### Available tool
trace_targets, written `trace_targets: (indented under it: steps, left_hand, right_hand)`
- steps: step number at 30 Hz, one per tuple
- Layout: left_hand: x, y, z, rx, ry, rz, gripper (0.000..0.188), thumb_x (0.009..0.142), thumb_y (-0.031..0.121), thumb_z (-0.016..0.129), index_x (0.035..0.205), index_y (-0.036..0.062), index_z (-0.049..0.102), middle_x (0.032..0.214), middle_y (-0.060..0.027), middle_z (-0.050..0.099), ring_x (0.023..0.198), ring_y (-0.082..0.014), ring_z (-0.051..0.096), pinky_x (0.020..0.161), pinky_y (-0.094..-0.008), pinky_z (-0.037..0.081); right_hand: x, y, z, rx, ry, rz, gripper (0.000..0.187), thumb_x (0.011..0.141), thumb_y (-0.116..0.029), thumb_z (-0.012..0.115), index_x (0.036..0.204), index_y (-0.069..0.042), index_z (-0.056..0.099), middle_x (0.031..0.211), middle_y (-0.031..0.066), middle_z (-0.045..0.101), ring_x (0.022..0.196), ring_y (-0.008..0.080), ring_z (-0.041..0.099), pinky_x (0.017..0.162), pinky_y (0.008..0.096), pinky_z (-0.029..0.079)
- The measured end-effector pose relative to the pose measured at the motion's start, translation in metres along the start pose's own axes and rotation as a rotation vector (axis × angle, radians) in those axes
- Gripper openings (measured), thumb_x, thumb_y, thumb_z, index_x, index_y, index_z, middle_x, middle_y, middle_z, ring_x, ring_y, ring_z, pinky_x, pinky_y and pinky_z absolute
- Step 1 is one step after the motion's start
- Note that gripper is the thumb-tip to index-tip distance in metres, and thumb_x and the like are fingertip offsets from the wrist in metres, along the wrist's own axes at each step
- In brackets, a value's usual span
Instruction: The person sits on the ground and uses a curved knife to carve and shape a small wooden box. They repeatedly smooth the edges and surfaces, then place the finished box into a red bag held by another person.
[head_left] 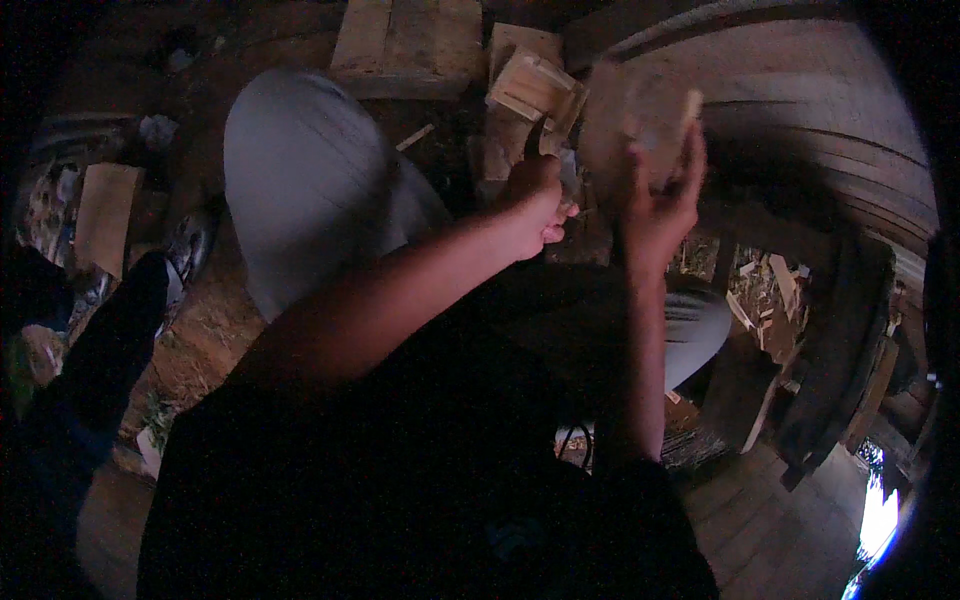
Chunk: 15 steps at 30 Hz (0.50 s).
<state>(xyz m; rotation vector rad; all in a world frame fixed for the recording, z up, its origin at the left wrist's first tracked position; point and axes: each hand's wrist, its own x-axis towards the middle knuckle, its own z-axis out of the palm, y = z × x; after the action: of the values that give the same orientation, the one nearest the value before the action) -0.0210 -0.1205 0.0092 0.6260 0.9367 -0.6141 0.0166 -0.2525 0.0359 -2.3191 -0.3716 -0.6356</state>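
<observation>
My left hand (538, 208) is closed in a fist, with a dark, slightly curved blade (535, 138) standing up from it. It looks like a knife, though its handle is hidden in my fingers. To the right, my right hand (662, 212) is raised, fingers and thumb pointing up around a flat piece of wood (632, 105). Motion blurs this wood, and its pale edge shows by the fingertips. Just beyond my left hand lie small cut wood pieces (538, 85), stacked at an angle. My knees in grey trousers (305, 170) spread on either side of the hands.
Thick wooden blocks (410, 45) lie at the far side. Wood chips (770, 300) litter the ground at right, near dark boards (830, 350). A plank wall (800, 90) curves along the upper right. Another person's dark-clothed leg (115, 360) is at left, by a board (107, 215).
</observation>
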Motion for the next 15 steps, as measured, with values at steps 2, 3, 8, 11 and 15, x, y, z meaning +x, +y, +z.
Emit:
trace_targets:
  steps: [2,3,8,11,15]
  left_hand:
    - [0.008,-0.005,-0.004,0.013,-0.080,0.054,0.021,0.099,0.035,0.041,0.110,0.0182,0.046,0.078,-0.0071,0.053,0.050,-0.0121,0.042,0.034,-0.0225,0.023]
    - [0.005,-0.005,-0.001,-0.006,-0.087,0.071,0.021,0.099,0.036,0.041,0.108,0.0180,0.046,0.077,-0.0072,0.053,0.050,-0.0120,0.042,0.034,-0.0224,0.023]
    - [0.006,0.001,-0.004,-0.003,-0.121,0.042,0.023,0.099,0.037,0.040,0.111,0.0192,0.046,0.076,-0.0068,0.052,0.049,-0.0110,0.039,0.035,-0.0223,0.023]
    - [-0.004,0.003,0.002,0.007,-0.094,0.032,0.022,0.099,0.037,0.040,0.112,0.0200,0.046,0.075,-0.0057,0.052,0.048,-0.0102,0.039,0.035,-0.0221,0.023]
    - [0.001,0.002,0.002,-0.014,-0.055,0.010,0.021,0.100,0.037,0.039,0.108,0.0195,0.045,0.071,-0.0042,0.050,0.050,-0.0097,0.041,0.035,-0.0222,0.023]
  right_hand:
    - [-0.005,-0.002,-0.005,-0.113,-0.160,0.042,0.070,0.083,-0.016,0.074,0.145,-0.014,0.041,0.127,0.0171,0.061,0.105,0.0268,0.066,0.086,0.0364,0.052]
    - [-0.003,-0.006,-0.008,-0.135,-0.212,0.079,0.069,0.084,-0.014,0.073,0.145,-0.013,0.041,0.129,0.0153,0.060,0.108,0.0258,0.064,0.089,0.0358,0.051]
    - [0.017,-0.007,-0.009,0.055,0.078,-0.136,0.062,0.086,-0.010,0.070,0.142,-0.006,0.045,0.136,0.0137,0.055,0.118,0.0221,0.057,0.098,0.0336,0.045]
    - [-0.003,-0.007,0.001,0.166,0.016,0.004,0.062,0.083,-0.008,0.074,0.139,-0.002,0.048,0.134,0.0144,0.052,0.120,0.0208,0.053,0.098,0.0341,0.043]
    - [-0.015,-0.008,0.009,-0.255,-0.282,-0.071,0.065,0.081,-0.013,0.075,0.141,-0.014,0.049,0.079,0.0119,0.065,0.067,0.0272,0.063,0.060,0.0409,0.050]
